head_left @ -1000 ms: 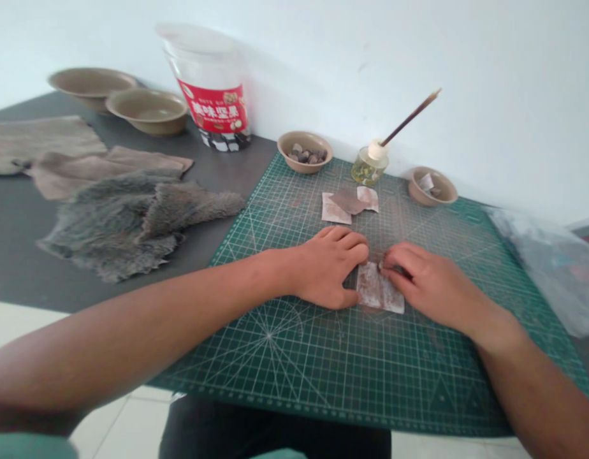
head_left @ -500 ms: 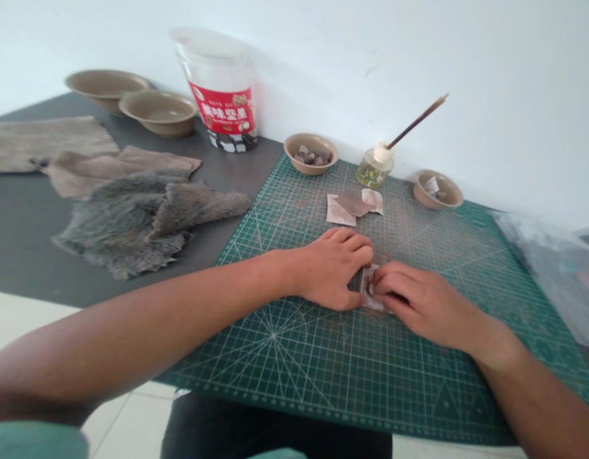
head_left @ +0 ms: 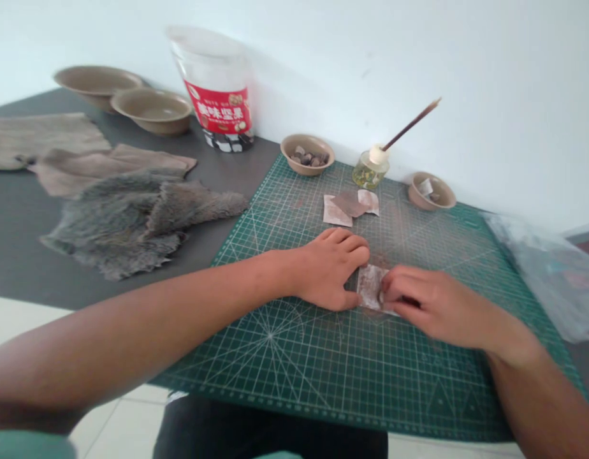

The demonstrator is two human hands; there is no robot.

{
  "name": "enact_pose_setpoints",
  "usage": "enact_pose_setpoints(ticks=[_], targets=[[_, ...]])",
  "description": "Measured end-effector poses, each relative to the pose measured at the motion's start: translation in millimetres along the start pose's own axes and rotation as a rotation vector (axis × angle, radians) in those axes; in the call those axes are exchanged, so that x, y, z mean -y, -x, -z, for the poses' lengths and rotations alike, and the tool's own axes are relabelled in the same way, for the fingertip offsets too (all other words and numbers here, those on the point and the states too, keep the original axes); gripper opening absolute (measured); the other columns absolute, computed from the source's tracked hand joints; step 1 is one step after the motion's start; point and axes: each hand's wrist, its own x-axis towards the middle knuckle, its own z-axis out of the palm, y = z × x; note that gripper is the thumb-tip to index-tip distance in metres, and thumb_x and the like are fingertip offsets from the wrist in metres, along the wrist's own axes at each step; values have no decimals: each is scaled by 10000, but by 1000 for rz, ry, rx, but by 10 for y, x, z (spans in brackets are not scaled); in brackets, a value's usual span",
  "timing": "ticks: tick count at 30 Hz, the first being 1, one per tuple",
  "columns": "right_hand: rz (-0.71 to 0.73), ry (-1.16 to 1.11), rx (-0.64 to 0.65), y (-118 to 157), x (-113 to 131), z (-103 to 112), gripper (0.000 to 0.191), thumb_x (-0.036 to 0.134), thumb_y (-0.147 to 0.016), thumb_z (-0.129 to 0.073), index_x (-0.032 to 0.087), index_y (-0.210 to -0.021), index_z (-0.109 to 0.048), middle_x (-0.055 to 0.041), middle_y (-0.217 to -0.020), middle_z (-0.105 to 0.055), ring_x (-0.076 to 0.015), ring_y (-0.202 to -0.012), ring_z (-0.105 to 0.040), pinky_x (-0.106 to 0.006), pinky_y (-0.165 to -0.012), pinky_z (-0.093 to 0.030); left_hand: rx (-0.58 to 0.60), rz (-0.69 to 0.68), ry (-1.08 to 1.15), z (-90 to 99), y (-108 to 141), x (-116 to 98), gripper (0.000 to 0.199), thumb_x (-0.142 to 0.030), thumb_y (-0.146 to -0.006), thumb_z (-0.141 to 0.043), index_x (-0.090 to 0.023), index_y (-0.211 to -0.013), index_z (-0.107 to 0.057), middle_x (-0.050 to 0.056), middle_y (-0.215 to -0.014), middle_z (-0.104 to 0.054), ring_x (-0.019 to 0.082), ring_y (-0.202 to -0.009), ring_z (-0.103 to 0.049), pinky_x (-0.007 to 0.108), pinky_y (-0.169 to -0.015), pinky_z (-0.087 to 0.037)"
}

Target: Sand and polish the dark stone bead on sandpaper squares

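Here, 2 hands (head_left: 329, 271) (head_left: 419, 299), powdery pale square (head_left: 370, 285), gridded green mat (head_left: 318, 370).

A craft workspace, perhaps at home — a gridded cutting mat (head_left: 294, 363) is laid on a dark table (head_left: 21, 255), with faux-fur scraps (head_left: 117, 220) and bowls (head_left: 151, 111) set about.

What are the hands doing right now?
Left hand: open, touching the flat, whitish-brown rectangular piece.
Right hand: pinched shut over it; anything held is too hidden to tell.

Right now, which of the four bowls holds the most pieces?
The bowl between the red-labelled tub and the small bottle: stony lumps cover its bottom, more than any other shows.
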Motion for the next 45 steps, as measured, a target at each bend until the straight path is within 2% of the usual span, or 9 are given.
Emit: enact_pose_setpoints(ticks=[4,9,14,18,22,26,30,35,45], targets=[[-3,-2,-130,-6,-25,-20,110,226,-1003,-521,225,-981,-629,-52,-1051,-675,-197,-914,-650,-337,-807,-492,9,4,8,10,-3,-2,490,-521,-823,-644,-175,-1158,-550,125,-1407,-496,347,-1306,-431,483,-1125,-326],[61,-107,53,-9,-24,25,115,223,-986,-554,230,-897,-627,-16,-953,-683,-163,-824,-646,-303,-745,-492,10,4,7,12,-3,-1,498,-529,-824,-638,-173,-1160,-546,128,-1418,-490,349,-1302,-431,490,-1120,-329],[-54,-36,-114,6,-16,23,110,204,-974,-549,230,-913,-637,-32,-989,-695,-187,-867,-658,-326,-775,-499,0,9,-3,2,1,2,469,-526,-826,-638,-181,-1131,-547,123,-1414,-493,344,-1304,-431,481,-1121,-322],[54,-78,13,-1,-27,15,116,210,-978,-558,231,-898,-639,-18,-968,-691,-168,-837,-655,-305,-747,-501,4,-2,8,6,-2,-1,486,-532,-826,-635,-180,-1149,-546,123,-1400,-503,344,-1299,-437,479,-1119,-325],[-29,-32,-141,-35,-44,19,127,201,-983,-545,223,-915,-649,-41,-1019,-691,-194,-921,-656,-342,-818,-507,9,13,10,11,-5,-3,469,-513,-829,-635,-179,-1146,-546,121,-1408,-497,344,-1305,-431,482,-1124,-322],[64,-126,12,-23,-29,15,128,223,-982,-560,228,-895,-654,-27,-980,-693,-170,-842,-657,-314,-759,-517,16,9,5,15,0,-4,485,-530,-825,-634,-178,-1146,-545,124,-1412,-495,343,-1305,-430,478,-1121,-324],[-2,-91,-144,-29,-35,-1,127,206,-984,-543,227,-915,-648,-41,-1008,-688,-191,-905,-654,-343,-803,-513,19,8,3,20,3,-9,468,-520,-839,-624,-179,-1149,-542,122,-1425,-485,341,-1318,-420,481,-1130,-312],[75,-139,-21,-47,-21,-4,133,211,-986,-547,230,-905,-652,-30,-989,-685,-176,-875,-652,-318,-787,-510,18,4,11,12,-1,-6,479,-516,-830,-640,-177,-1153,-543,126,-1418,-491,349,-1317,-423,485,-1131,-314],[-2,-69,-101,12,-81,30,114,217,-988,-539,226,-935,-639,-38,-1023,-671,-187,-908,-645,-331,-798,-497,14,-2,-1,18,2,-7,479,-537,-840,-633,-171,-1134,-537,128,-1413,-495,344,-1313,-428,477,-1128,-321]])
